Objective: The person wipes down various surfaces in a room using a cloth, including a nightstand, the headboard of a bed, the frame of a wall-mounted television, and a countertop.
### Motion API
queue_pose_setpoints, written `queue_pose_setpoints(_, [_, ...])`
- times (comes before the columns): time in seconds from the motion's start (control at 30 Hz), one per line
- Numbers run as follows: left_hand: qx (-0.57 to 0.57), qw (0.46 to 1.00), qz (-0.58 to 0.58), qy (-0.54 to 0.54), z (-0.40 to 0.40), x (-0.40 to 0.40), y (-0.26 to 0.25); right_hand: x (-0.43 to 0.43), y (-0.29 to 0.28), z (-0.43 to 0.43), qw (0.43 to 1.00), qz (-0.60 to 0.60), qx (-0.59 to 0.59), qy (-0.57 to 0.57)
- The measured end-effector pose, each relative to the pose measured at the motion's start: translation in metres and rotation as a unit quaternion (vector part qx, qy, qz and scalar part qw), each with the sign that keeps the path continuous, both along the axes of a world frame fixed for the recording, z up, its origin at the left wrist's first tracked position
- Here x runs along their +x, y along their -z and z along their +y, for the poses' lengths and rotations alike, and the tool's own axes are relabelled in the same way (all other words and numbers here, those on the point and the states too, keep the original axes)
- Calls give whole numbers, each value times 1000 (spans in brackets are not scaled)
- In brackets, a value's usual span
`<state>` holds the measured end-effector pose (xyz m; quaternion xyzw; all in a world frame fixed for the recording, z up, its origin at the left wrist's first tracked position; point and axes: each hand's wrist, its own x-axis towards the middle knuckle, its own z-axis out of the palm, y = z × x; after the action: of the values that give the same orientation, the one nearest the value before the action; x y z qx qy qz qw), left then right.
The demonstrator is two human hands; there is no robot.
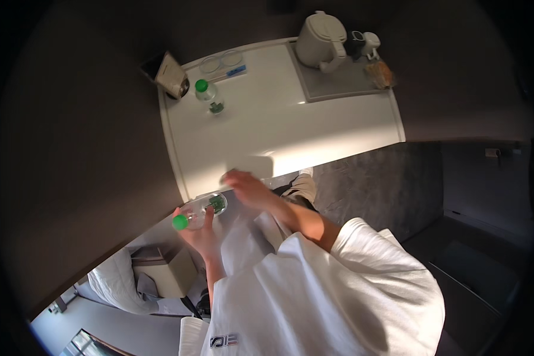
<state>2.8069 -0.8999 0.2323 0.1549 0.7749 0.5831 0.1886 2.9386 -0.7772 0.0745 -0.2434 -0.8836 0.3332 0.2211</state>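
My left hand (200, 238) is closed around a clear plastic bottle (195, 213) with a green cap, tilted at the near left corner of the white tabletop (240, 124). To its right, my right hand (249, 189) is raised by the table's front edge and blurred; something may be at its fingertips, but I cannot tell. Another clear bottle with a green cap (208, 94) stands at the table's back left. Behind it are two round glass-like items (220, 61) and a flat packet with a blue part (236, 70).
A white electric kettle (318, 40), a white cup (371, 41) and a wrapped food item (379, 74) are on a grey tray (327, 89) at the back right. A stand-up card (171, 76) is at the back left. Dark walls flank the table.
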Motion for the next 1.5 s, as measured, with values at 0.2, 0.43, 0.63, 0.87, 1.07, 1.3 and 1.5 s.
queue_pose_setpoints(0.2, [6, 997, -74, 18, 43, 32, -3, 222, -2, 120, 959, -98, 60, 258])
queue_pose_setpoints(0.43, [-58, 997, -13, 46, 74, 70, 6, 349, 24, 228, 794, -199, 85, 568])
queue_pose_setpoints(0.63, [-88, 996, -24, 13, 83, 97, -12, 189, 12, 189, 958, -39, -33, 283])
queue_pose_setpoints(0.87, [-126, 990, 8, -65, 72, 101, -17, 112, -30, 247, 991, -73, 8, 109])
queue_pose_setpoints(1.07, [-146, 982, -10, -115, 73, 107, -8, 132, -17, 320, 954, -96, 56, 280])
queue_pose_setpoints(1.3, [-118, 988, -31, -100, 105, 119, -9, 147, 5, 315, 968, -117, 154, 163])
queue_pose_setpoints(1.5, [-123, 987, -38, -99, 108, 134, -3, 78, 11, 418, 934, -219, 280, 39])
